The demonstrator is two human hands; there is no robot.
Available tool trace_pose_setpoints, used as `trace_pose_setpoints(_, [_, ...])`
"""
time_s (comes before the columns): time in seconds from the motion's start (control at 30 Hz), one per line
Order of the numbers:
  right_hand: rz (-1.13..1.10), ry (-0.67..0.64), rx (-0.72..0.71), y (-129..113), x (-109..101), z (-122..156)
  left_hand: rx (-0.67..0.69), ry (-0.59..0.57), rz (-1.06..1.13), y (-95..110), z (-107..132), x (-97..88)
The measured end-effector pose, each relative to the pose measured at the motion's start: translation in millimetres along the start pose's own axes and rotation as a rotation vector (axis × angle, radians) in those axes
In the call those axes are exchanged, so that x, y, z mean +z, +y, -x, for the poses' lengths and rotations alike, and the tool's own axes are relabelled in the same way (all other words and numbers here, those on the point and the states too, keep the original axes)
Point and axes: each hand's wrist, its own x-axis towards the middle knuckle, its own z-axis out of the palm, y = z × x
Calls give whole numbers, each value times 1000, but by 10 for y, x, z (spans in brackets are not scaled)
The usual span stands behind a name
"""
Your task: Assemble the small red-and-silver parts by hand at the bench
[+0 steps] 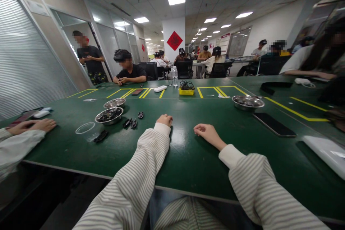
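Observation:
My left hand [164, 119] rests on the green table with its fingers curled in, and nothing shows in it. To its left lie small black plastic parts [133, 123], the nearest one [140, 115] a short way from my wrist. My right hand [207, 133] lies on the table to the right, its fingers loosely closed and no object visible in them. Bare tabletop separates the two hands. A metal bowl of black parts [109, 116] stands further left, with a second metal bowl [114, 103] behind it.
Left of my arm are a clear plastic cup [87, 131] and a black piece [101, 136]. On the right are a metal bowl [248, 103], a black phone [274, 124] and a white object [327, 152]. Ahead stand a yellow box with cables [186, 92] and a bottle [175, 76]. Co-workers sit around.

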Motion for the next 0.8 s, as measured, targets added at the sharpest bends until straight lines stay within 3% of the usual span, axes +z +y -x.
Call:
trace_pose_setpoints(0.1, [26,-31,-9,10,7,4,-155,-74,-67,-307,-66,-16])
trace_pose_setpoints(0.2, [32,-43,-16,13,9,3,-168,-152,-88,-447,-85,9])
trace_pose_setpoints(0.33, [46,-59,-24,7,-1,3,-181,-173,-108,-447,-90,20])
trace_pose_setpoints(0.53, [87,-87,-34,-21,-13,11,-332,-203,-145,-427,-41,-43])
trace_pose_setpoints(0.63, [95,-94,-33,-27,-10,8,-283,-123,-169,-408,-1,-40])
trace_pose_setpoints(0.73, [87,-98,-28,-29,-5,4,-147,-23,-167,-395,10,-7])
trace_pose_setpoints(0.8, [85,-99,-30,-29,-2,2,-53,-24,-145,-391,-4,22])
